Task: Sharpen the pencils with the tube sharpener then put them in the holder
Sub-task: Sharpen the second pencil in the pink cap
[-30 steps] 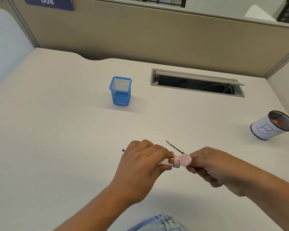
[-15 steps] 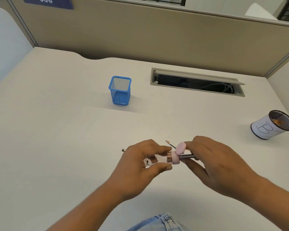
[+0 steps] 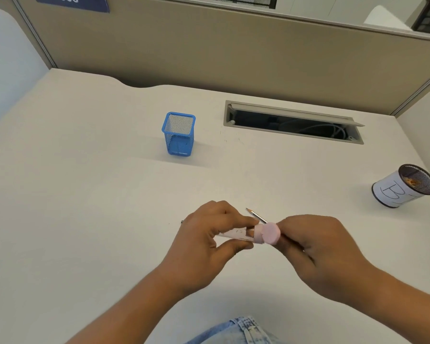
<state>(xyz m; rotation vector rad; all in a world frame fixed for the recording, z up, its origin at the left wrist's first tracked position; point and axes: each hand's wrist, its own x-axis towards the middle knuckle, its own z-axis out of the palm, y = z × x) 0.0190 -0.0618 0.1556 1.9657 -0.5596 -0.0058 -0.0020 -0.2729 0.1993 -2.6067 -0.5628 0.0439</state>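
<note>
- Head view looks down over a pale surface (image 3: 72,194) inside a beige-walled cubicle; a blue sign with white digits sits at the top left edge.
- Blue mesh holder (image 3: 178,134) stands upright toward the far middle-left, well apart from both hands and with nothing visible inside; I judge it waits there as the drop-off, clear of the working space.
- Left hand (image 3: 204,247) is curled closed, thumb below and fingers above, pinching the clear barrel of the tube sharpener (image 3: 253,233) and keeping it roughly level just above the surface, likely so the body stays fixed while the other side turns.
- A small dark tip (image 3: 182,221) peeks out just left of that hand; it may be a pencil end, but too little shows to say.
- One sharpened pencil (image 3: 256,215) lies on the surface just behind the sharpener, its point aimed up-left, most of its shaft hidden; probably parked within reach until it goes to the holder.
- Right hand (image 3: 320,254) is closed at the sharpener's pink end (image 3: 269,233), fingers folded under; the pink face turns toward the camera and hides whatever is gripped, so I cannot tell whether it holds a pencil or the cap itself. The opposed grip suggests a twisting, sharpening step.
- An open cable hatch (image 3: 293,122) is set into the surface at the back.
- White-wrapped mesh cup (image 3: 405,186) marked "B" stands at the far right, something orange-brown inside.
</note>
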